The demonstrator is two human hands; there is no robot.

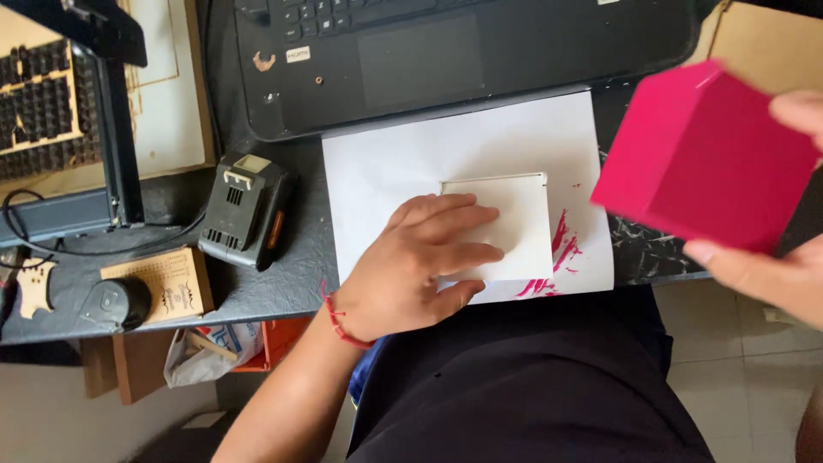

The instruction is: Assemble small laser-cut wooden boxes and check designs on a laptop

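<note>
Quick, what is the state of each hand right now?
Left hand: open, flat, pressing on the white square panel.
Right hand: closed on the pink box, held above the desk.

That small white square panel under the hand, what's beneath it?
The white square panel lies on a white paper sheet with pink paint streaks. The left hand presses it; anything directly underneath is hidden.

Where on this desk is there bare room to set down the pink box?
Bare paper lies between the laptop and the white card under the left hand. The pink box in the right hand hangs over the marbled corner. The side by the battery pack is crowded.
</note>
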